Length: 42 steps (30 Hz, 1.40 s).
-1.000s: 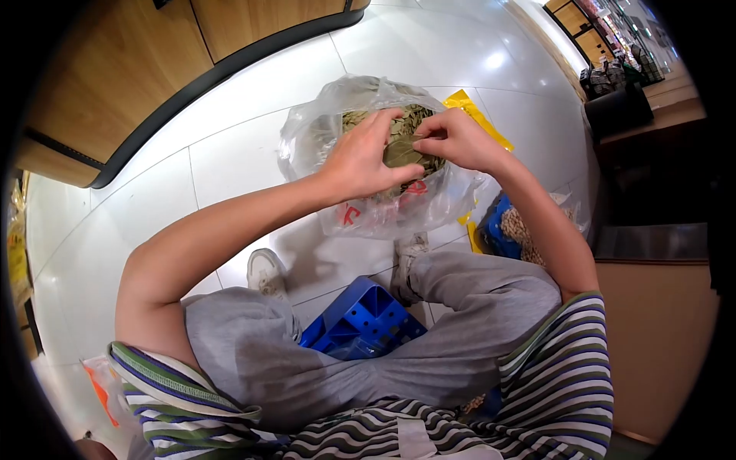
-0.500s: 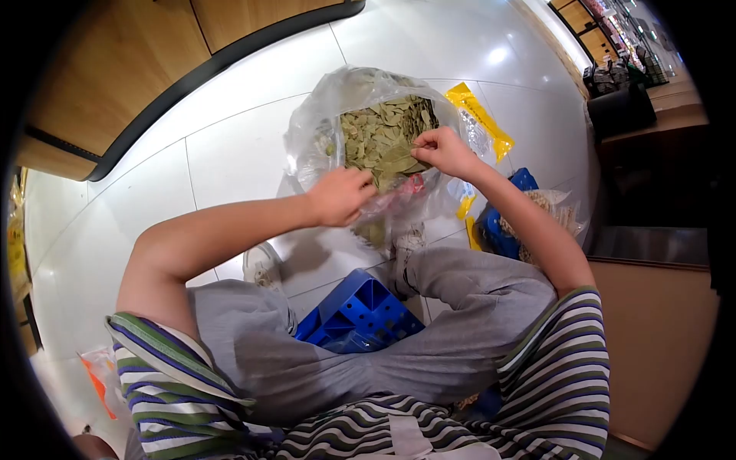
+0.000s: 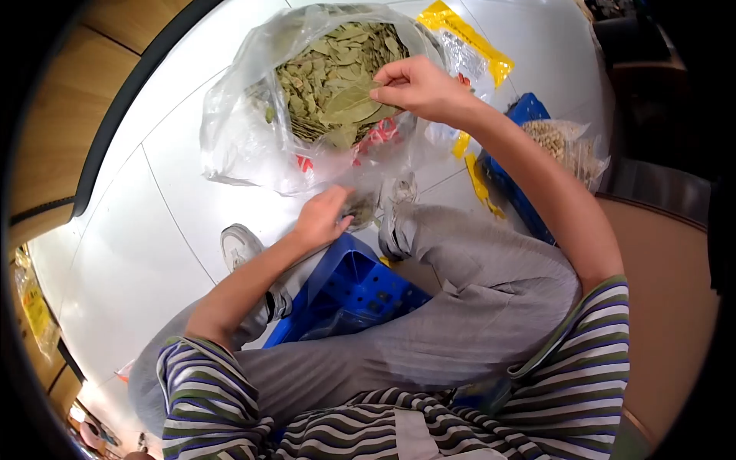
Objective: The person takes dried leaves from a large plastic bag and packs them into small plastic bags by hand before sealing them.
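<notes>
A large clear plastic bag (image 3: pixel 238 146) with red print stands open on the floor, full of dried bay leaves (image 3: pixel 330 69). Over its mouth, my right hand (image 3: pixel 422 90) pinches a few big bay leaves (image 3: pixel 354 103) between thumb and fingers. Lower down, in front of the large bag, my left hand (image 3: pixel 320 218) has its thumb and fingers around the edge of a small clear plastic bag (image 3: pixel 362 207) with leaves in it. Part of that small bag is hidden behind the hand.
A blue plastic crate (image 3: pixel 360 280) stands between my legs. To the right are a yellow-and-clear package (image 3: pixel 468 42), another blue crate (image 3: pixel 529 111) and a clear bag of pale dried pieces (image 3: pixel 560 142). A wooden cabinet (image 3: pixel 115 92) stands at left.
My right hand has lifted bay leaves from the heap. My left hand has left the large bag's rim and come down to the small bag. The view has shifted, too.
</notes>
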Available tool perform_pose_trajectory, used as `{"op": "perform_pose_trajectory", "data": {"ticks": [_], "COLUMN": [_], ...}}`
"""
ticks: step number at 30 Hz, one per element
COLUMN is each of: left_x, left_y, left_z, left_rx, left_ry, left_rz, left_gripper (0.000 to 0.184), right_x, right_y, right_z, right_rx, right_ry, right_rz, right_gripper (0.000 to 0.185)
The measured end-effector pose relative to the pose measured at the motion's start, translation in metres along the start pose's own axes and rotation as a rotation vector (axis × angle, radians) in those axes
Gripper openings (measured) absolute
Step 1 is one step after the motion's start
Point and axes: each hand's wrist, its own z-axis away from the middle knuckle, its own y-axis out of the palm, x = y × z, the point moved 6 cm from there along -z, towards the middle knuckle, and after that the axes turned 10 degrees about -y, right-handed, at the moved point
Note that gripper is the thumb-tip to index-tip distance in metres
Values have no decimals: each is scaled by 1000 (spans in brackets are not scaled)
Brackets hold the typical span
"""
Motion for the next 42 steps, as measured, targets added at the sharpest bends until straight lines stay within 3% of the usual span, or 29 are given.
{"op": "perform_pose_trajectory", "data": {"ticks": [4,8,9,12,16,17,20,23,29,35,38,42], "left_x": [52,107,133,123,77,103,73,84,87,86,78,58], "left_y": [13,41,58,88,90,120,87,115,156,159,153,130], "left_z": [14,38,43,49,33,32,20,11,-14,-13,-9,-12], "left_rx": [-71,-196,-137,185,307,110,205,175,64,43,151,194], "left_ry": [-364,-701,-782,-986,-897,-760,-766,-555,-395,-407,-581,-597], "left_rz": [484,981,888,950,856,879,525,496,655,716,789,958], "left_gripper": [59,58,63,71,72,69,58,49,39,35,34,33], "right_x": [-23,-27,-26,-27,-24,-21,-22,-14,-13,-12,-13,-5], "right_y": [-8,-10,-9,-6,-1,-2,-1,-2,-7,-7,-8,-13], "right_z": [6,15,16,18,17,18,21,25,33,39,41,49], "right_rx": [-97,-28,-15,-2,2,1,-5,-28,23,12,5,4], "right_ry": [-13,7,9,13,54,57,90,85,93,113,102,76], "right_rz": [-69,-56,-46,-5,-64,-59,-58,-35,-74,-128,-118,-93], "right_gripper": [23,20,18,18,19,19,20,21,18,19,19,20]}}
